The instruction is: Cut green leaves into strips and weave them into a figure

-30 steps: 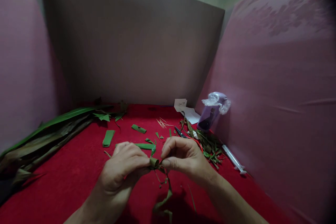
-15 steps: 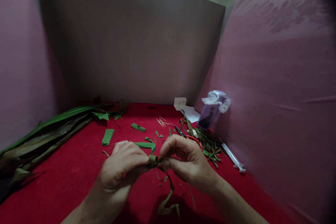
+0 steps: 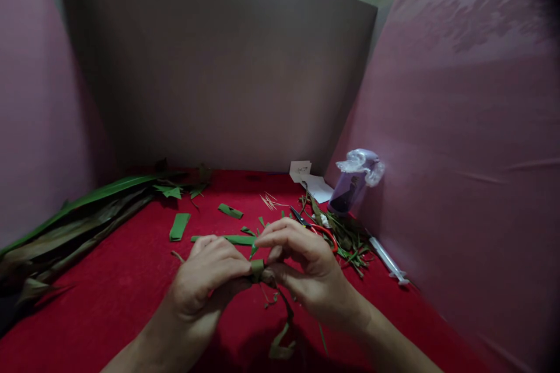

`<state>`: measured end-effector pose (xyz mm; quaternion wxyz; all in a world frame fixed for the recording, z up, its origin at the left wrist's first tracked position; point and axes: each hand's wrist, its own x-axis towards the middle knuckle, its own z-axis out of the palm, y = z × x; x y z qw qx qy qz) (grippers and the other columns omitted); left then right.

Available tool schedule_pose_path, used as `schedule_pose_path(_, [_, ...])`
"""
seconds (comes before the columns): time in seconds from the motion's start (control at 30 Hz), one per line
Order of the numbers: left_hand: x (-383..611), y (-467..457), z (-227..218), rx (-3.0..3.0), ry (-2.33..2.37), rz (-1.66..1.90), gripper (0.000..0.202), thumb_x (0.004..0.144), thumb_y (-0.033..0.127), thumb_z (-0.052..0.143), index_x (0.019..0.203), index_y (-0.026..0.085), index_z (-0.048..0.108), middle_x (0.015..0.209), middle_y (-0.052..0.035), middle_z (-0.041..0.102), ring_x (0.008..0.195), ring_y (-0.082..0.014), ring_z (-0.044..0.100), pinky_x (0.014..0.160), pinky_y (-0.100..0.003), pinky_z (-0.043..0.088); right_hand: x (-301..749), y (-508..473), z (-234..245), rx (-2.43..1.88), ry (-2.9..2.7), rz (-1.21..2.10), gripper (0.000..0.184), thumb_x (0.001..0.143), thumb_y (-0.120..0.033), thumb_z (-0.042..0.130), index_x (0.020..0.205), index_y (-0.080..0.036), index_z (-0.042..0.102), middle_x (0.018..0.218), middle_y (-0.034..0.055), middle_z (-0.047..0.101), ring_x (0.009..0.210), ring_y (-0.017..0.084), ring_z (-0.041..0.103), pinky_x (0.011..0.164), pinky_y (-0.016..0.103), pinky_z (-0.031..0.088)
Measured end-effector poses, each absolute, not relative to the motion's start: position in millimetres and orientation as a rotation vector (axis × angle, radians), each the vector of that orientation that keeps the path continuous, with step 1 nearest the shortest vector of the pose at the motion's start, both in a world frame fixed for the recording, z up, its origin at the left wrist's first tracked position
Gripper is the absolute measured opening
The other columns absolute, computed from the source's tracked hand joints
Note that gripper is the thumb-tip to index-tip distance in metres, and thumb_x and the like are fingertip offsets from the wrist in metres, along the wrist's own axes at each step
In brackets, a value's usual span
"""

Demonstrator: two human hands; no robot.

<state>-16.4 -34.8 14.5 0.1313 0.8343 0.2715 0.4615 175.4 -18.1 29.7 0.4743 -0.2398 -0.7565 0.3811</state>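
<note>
Roll [image 3: 257, 271] of green leaf is held between the two hands, low in the centre of the view and above the counter [image 3: 109, 285]. Left hand [image 3: 205, 277] grips it from one side, thumb on top. Right hand [image 3: 308, 274] is curled against the other side; whether it pinches anything cannot be told. Shaping is judged well begun, since a rounded band shows at the fingertips. Finishing is judged outstanding: a limp tail [image 3: 282, 352] trails below the right hand, apparently joined to the roll, and no fastening is visible. Beyond the hands, a strip [image 3: 234, 239] and a cut piece [image 3: 179, 227] lie flat, not worked in. Scissors [image 3: 312, 226] and sticks [image 3: 269, 203] lie farther back, neither in hand. Long leaves [image 3: 100, 192] at the left indicate stock not used up.
</note>
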Motion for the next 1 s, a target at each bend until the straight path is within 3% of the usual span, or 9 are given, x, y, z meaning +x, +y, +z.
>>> schedule_pose_path(0.3, [-13.6, -34.6, 13.8, 2.401, 0.768, 1.277, 0.022, 0.083, 0.007, 0.052, 0.091, 0.025, 0.062, 0.069, 0.0018, 0.062, 0.066, -0.0158, 0.054, 0.068, -0.032, 0.036, 178.3, -18.9, 34.0, -0.609, -2.013, 0.956, 0.020, 0.078, -0.003, 0.057, 0.089, -0.017, 0.065, 0.083, 0.0027, 0.057, 0.072, 0.012, 0.052, 0.066, 0.028, 0.045])
schedule_pose_path(0.47, [-15.4, -36.4, 12.9, 2.307, 0.754, 1.351, 0.029, 0.082, 0.005, 0.054, 0.100, 0.027, 0.060, 0.072, 0.0021, 0.063, 0.069, -0.0160, 0.055, 0.068, -0.031, 0.039, 177.6, -16.2, 28.6, -0.649, -1.854, 1.187, 0.001, 0.081, -0.015, 0.058, 0.081, -0.016, 0.058, 0.074, 0.0004, 0.053, 0.058, 0.008, 0.048, 0.053, 0.023, 0.042])
schedule_pose_path(0.57, [-15.4, -37.8, 10.9, 2.213, 0.795, 1.361, 0.030, 0.082, 0.006, 0.054, 0.103, 0.028, 0.059, 0.081, -0.0003, 0.065, 0.077, -0.0180, 0.056, 0.069, -0.031, 0.043, 176.3, -16.0, 27.2, -0.667, -1.781, 1.286, 0.006, 0.082, -0.020, 0.057, 0.080, -0.017, 0.052, 0.067, -0.0020, 0.051, 0.052, 0.007, 0.048, 0.047, 0.021, 0.042])
schedule_pose_path(0.77, [-14.0, -36.2, 5.6, 2.147, 0.759, 1.422, 0.034, 0.081, 0.007, 0.058, 0.105, 0.031, 0.062, 0.079, -0.0001, 0.065, 0.075, -0.0183, 0.056, 0.069, -0.032, 0.043, 173.2, -18.5, 26.5, -0.775, -1.847, 1.146, 0.015, 0.071, -0.003, 0.050, 0.075, -0.018, 0.049, 0.061, -0.0042, 0.053, 0.051, 0.008, 0.051, 0.049, 0.021, 0.043])
schedule_pose_path(0.87, [-14.5, -35.0, 5.7, 2.129, 0.749, 1.440, 0.033, 0.081, 0.007, 0.058, 0.101, 0.032, 0.064, 0.072, 0.0016, 0.063, 0.070, -0.0170, 0.055, 0.069, -0.034, 0.042, 174.0, -19.3, 28.3, -0.730, -1.855, 1.169, 0.016, 0.071, -0.002, 0.049, 0.077, -0.018, 0.050, 0.062, -0.0033, 0.055, 0.053, 0.008, 0.052, 0.051, 0.021, 0.044])
schedule_pose_path(1.0, [-15.0, -34.6, 7.3, 2.069, 0.718, 1.451, 0.033, 0.080, 0.005, 0.058, 0.098, 0.032, 0.065, 0.072, 0.0026, 0.064, 0.070, -0.0160, 0.057, 0.067, -0.032, 0.043, 177.8, -19.3, 31.0, -0.586, -1.841, 1.300, 0.014, 0.081, -0.013, 0.053, 0.095, -0.016, 0.053, 0.073, 0.0003, 0.059, 0.061, 0.009, 0.054, 0.057, 0.022, 0.046])
